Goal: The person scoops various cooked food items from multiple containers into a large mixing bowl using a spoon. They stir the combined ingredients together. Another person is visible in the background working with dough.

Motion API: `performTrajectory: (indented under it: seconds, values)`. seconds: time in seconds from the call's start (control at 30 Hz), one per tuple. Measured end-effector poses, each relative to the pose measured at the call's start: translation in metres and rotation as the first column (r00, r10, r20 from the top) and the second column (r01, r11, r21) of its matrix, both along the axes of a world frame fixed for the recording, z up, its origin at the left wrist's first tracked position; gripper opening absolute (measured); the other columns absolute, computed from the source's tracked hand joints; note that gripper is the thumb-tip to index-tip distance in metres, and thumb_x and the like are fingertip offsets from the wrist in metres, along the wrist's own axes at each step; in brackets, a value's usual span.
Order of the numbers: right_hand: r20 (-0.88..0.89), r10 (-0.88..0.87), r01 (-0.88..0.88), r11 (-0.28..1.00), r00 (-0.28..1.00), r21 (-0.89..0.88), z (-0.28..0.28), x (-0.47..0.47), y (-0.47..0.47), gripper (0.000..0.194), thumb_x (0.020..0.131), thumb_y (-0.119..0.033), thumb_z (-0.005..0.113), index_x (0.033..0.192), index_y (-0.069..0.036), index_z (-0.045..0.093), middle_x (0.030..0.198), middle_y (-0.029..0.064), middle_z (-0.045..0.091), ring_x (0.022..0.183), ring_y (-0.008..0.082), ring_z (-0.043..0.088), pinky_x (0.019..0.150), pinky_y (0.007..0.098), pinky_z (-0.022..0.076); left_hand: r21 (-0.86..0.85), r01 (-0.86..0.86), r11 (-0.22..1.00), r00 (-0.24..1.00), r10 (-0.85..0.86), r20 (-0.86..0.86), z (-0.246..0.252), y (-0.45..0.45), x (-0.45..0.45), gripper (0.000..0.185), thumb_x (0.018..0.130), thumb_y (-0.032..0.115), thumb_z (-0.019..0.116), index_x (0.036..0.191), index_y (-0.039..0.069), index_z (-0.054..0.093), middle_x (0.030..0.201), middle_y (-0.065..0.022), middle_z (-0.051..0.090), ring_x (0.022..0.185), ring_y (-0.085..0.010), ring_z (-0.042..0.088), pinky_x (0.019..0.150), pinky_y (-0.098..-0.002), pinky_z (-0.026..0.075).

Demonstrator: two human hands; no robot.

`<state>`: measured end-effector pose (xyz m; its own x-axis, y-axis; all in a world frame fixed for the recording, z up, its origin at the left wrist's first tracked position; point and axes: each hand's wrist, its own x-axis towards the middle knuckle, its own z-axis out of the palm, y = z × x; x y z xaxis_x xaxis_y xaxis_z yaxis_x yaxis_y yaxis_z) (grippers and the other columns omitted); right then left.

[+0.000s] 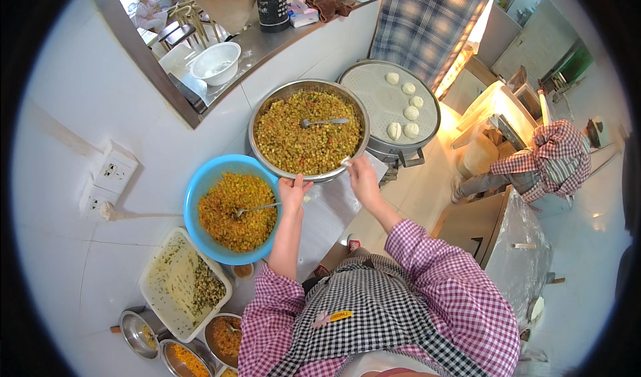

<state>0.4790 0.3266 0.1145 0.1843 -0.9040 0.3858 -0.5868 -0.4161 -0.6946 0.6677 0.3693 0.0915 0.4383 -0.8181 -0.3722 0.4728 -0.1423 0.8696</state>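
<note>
My left hand (294,192) is at the near rim of a steel bowl (367,142) of diced vegetable filling, beside a blue plastic basin (193,187) of orange-brown filling; its fingers are spread, and whether they hold anything is unclear. My right hand (361,177) is at the bowl's right near edge, fingertips pinched on a small white piece (345,162), perhaps dough. A metal spoon (325,122) lies on the filling in the steel bowl, and another spoon (260,208) rests in the basin. Several white buns (411,113) sit on a round steamer tray (375,97) at the back right.
A white rectangular tub (147,277) with chopped greens and smaller metal bowls (132,327) stand at lower left. A white plastic bowl (215,64) is on the ledge behind. A co-worker (551,162) in a checked top bends at the right, near a plastic-covered cabinet (521,242).
</note>
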Motion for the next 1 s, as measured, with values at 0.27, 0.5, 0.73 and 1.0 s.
performTrajectory:
  seconds: [0.27,0.5,0.73,1.0]
  values:
    - [0.369,0.144,-0.240,0.943,0.918,0.230,0.031,-0.014,-0.100,0.014,0.090,-0.010,0.058,0.100,-0.001,0.061,0.091,0.0107,0.057,0.078,0.0203,0.059,0.069,0.0311,0.0473,0.045,0.018,0.999,1.000,-0.017,-0.013,0.002,0.005,0.001,0.023,0.094,0.006,0.050,0.112,-0.004,0.041,0.103,-0.0133,0.055,0.095,-0.0249,0.060,0.085,-0.0396,0.056]
    - [-0.047,0.152,-0.139,0.967,0.987,0.214,0.018,-0.030,-0.268,0.018,0.082,-0.014,0.060,0.091,0.001,0.061,0.081,0.0218,0.060,0.078,0.0366,0.059,0.070,0.0429,0.0464,0.090,-0.091,0.992,0.996,0.088,0.030,0.013,0.006,-0.012,0.021,0.094,0.007,0.051,0.110,-0.002,0.042,0.102,-0.0115,0.057,0.092,-0.0225,0.061,0.081,-0.0382,0.056]
    - [-0.011,0.188,-0.173,0.925,0.982,0.339,-0.005,0.080,-0.335,0.021,0.082,-0.014,0.061,0.088,0.006,0.061,0.074,0.0206,0.062,0.066,0.0350,0.060,0.063,0.0441,0.0475,0.103,-0.187,0.977,0.982,0.187,0.010,0.016,0.005,-0.022,0.018,0.095,0.010,0.051,0.110,0.002,0.048,0.100,-0.0062,0.060,0.092,-0.0175,0.061,0.080,-0.0346,0.053]
    - [-0.039,0.515,-0.501,0.846,0.856,0.184,0.001,0.146,-0.349,0.016,0.081,-0.013,0.061,0.083,0.001,0.067,0.076,0.0201,0.064,0.071,0.0365,0.062,0.066,0.0438,0.0487,0.053,-0.274,0.960,0.961,0.276,-0.029,0.013,0.006,-0.030,0.021,0.095,0.012,0.052,0.113,0.002,0.049,0.102,-0.0060,0.063,0.093,-0.0153,0.062,0.078,-0.0313,0.054]
